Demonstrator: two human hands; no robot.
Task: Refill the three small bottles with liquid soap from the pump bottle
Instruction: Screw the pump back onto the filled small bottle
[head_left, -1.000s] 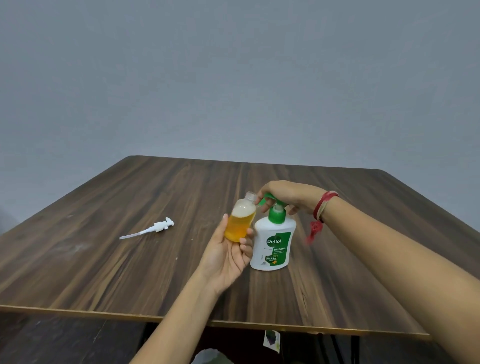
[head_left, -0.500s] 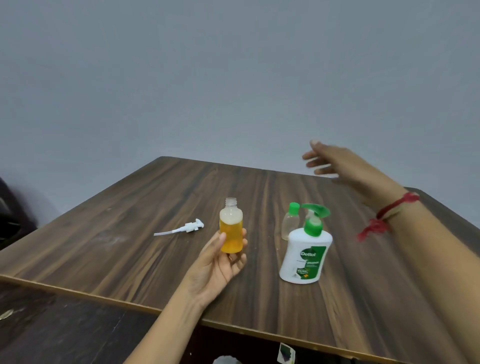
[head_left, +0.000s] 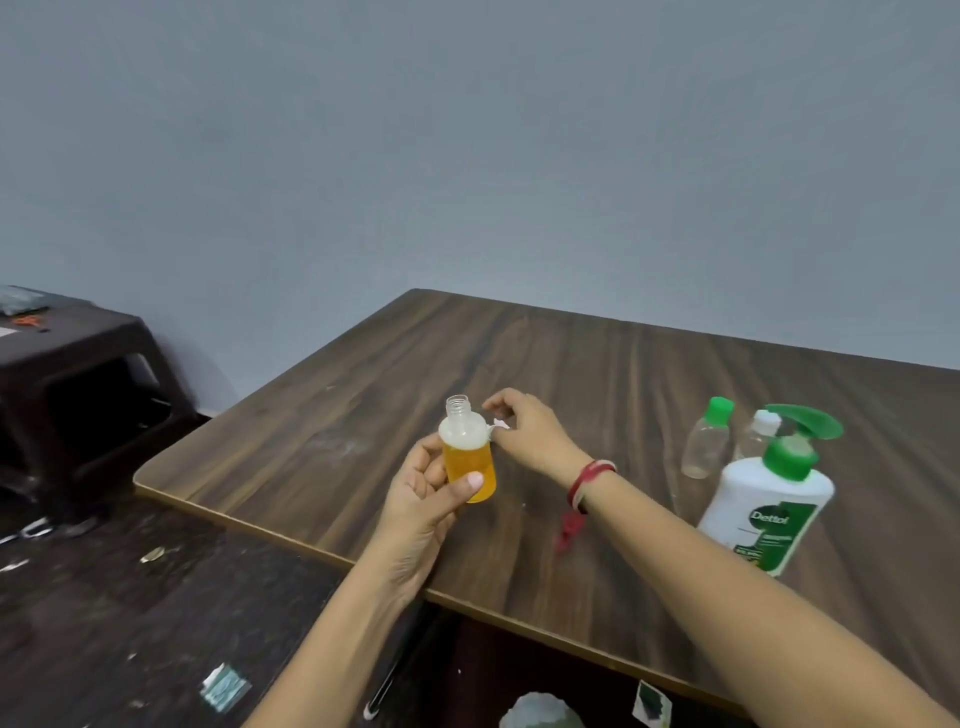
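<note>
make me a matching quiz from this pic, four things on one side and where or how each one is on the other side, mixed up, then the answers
Things
1. small bottle with orange soap
2. green-capped small bottle
3. Dettol pump bottle
4. red thread

Place or state
a. tied round the right wrist
b. stands on the table, looks empty
c. held in the left hand, neck uncapped
d. white body, green pump, furthest right of the bottles

Pairs: 1-c, 2-b, 3-d, 4-a
</note>
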